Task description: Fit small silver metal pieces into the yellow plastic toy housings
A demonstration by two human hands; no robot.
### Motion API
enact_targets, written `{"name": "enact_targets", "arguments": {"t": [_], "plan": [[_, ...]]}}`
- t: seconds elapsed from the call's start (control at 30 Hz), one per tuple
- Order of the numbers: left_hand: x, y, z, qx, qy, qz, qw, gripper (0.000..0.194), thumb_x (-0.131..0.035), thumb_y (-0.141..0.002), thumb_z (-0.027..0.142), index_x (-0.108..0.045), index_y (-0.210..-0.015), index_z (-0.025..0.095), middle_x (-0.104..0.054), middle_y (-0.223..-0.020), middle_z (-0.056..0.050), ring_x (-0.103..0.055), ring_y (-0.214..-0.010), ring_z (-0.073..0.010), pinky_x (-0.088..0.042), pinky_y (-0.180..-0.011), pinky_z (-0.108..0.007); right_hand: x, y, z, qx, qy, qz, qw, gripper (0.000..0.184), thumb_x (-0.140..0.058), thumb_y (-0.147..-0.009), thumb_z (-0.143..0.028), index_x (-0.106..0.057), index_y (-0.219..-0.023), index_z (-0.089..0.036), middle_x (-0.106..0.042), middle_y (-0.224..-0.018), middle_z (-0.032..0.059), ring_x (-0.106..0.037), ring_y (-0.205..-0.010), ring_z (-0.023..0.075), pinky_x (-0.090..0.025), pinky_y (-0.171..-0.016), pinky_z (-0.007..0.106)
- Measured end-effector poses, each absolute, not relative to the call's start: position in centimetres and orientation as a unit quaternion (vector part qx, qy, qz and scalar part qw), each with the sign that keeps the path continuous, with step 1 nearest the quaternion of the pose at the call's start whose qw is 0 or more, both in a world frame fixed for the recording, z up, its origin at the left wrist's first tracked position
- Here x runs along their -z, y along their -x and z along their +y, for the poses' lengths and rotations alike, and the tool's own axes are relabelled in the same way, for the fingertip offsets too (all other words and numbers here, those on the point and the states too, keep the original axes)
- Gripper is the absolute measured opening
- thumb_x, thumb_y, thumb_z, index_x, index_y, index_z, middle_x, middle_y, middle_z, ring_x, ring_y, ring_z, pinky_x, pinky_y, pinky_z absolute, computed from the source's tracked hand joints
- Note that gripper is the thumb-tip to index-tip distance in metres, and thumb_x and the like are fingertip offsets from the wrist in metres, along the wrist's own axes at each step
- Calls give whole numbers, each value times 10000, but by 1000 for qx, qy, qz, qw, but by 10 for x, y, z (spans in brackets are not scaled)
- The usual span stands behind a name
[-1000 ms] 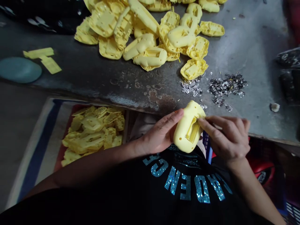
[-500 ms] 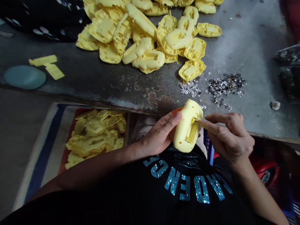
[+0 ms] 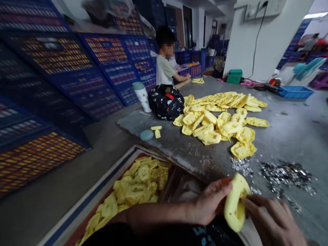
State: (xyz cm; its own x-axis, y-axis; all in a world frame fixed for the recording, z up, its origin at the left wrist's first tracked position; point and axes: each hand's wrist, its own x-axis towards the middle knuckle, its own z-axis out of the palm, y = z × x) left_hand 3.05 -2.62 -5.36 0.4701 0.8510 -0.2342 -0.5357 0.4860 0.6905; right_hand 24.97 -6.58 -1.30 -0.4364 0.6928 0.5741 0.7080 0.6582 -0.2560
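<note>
Yellow shell (image 3: 232, 205): held up at the near edge of the table (image 3: 289, 136), tilted, its long opening turned toward your right hand (image 3: 273, 218). Main risk, by judgement: twisting. Your left hand (image 3: 212, 201) seems to have it along one side only, so a hard push from the right could roll it out of the grip and drop it off the table's near edge. Second risk: a fingertip slipping and scraping the opening's rim; likely cause, pressing at an angle with the inside poorly seen. Third: your right wrist swinging wide and scattering the clear bits (image 3: 241, 165) and dark shiny bits (image 3: 287, 176), both loose on the table.

Pose: left forearm low, coming in from the left in front of the table; thumb against the shell, other fingers mostly hidden behind, closed on its side. Right fingers bent, tips at the opening; whether they pinch anything, cannot tell, too blurred. Farther in on the table: a heap of yellow shells (image 3: 210, 126).
</note>
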Motion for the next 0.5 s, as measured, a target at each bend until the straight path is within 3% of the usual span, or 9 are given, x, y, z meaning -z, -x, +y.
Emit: {"name": "enact_targets", "arguments": {"t": [0.13, 0.27, 0.5], "plan": [[17, -7, -21, -398, -255, 291, 832, 513, -943, -847, 618, -849, -1230, 290, -865, -1157, -74, -786, -1046, -258, -596, -957, -367, -24, -240, -40, -127, 454, -766, 436, 227, -766, -1017, -187, -789, -1215, -294, -837, -1093, 29, -801, -937, 225, -649, -770, 349], [-12, 10, -11, -392, -322, 275, 817, 497, -883, -959, 522, -788, -1395, 303, -832, -1339, -85, -779, -1193, -256, -591, -1045, -353, -39, -237, -23, -246, 470, -751, 394, 480, -847, -1001, -333, -704, -1460, -312, -797, -1333, 80, -769, -1109, 255, -644, -845, 384], [-29, 14, -16, -341, -398, 255, 812, 550, -847, -1003, 467, -692, -1512, 330, -783, -1456, -93, -772, -1231, -263, -598, -988, -316, -51, -236, -26, -303, 457, -756, 358, 429, -805, -1028, -303, -683, -1439, -300, -786, -1338, 79, -766, -1138, 255, -648, -883, 396]]}}
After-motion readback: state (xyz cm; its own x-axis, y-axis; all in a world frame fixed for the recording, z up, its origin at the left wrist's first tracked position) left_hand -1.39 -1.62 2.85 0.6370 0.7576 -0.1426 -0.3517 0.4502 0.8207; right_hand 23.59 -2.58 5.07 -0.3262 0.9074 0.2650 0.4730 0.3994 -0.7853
